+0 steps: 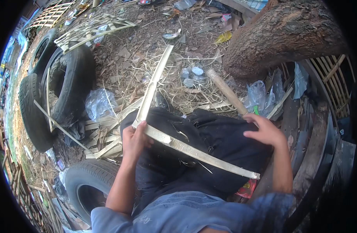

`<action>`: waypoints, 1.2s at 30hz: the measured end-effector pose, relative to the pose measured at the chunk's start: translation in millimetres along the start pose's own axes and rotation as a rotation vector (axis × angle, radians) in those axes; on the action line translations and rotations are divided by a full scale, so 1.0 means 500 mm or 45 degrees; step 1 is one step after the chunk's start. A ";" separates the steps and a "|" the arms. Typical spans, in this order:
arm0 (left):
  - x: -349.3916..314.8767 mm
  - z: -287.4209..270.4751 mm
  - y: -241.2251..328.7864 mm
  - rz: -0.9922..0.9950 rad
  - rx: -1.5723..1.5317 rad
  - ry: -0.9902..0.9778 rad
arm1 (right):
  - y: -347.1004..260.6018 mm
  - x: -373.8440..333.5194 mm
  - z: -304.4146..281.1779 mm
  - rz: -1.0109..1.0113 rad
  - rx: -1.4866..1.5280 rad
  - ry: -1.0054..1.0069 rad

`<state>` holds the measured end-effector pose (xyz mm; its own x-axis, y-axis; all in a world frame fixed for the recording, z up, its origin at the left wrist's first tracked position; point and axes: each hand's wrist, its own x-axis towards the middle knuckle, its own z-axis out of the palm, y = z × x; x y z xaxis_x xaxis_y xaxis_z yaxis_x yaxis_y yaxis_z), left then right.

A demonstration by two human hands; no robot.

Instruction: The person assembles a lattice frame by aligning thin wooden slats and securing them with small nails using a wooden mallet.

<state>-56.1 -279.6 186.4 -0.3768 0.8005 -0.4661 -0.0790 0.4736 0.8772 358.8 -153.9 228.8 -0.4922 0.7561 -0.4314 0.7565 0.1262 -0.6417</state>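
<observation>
While the left hand [133,139] grips the bent bamboo strip [186,147] across the lap at six o'clock, the open right hand [264,130], hovering empty, should steady its free end.

Three rubber tyres [66,93] are counted on the ground at the left, two bamboo strips [151,87] are seen across the lap, one wooden handle [227,91] and one tree trunk [283,35] are visible, and two hands [133,139] are counted
</observation>
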 end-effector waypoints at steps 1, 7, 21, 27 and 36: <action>-0.011 -0.004 -0.007 -0.019 0.049 0.026 | 0.001 0.066 0.002 0.053 -0.021 -0.118; -0.004 -0.021 -0.077 -0.108 -0.054 0.062 | 0.142 0.341 0.061 0.495 -1.094 -0.111; 0.008 0.008 -0.074 -0.092 -0.220 0.039 | 0.180 0.298 0.068 0.216 -0.324 0.515; 0.008 0.010 -0.075 -0.064 -0.225 0.082 | -0.071 0.226 0.099 -0.477 -0.062 0.519; 0.005 0.008 -0.070 -0.041 -0.244 0.051 | -0.161 0.303 0.194 -0.734 -0.344 0.093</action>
<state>-50.6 -293.0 154.0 -0.4074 0.7689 -0.4928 -0.2644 0.4172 0.8695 181.6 -111.8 153.4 -0.8289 0.5593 -0.0141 0.4657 0.6758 -0.5713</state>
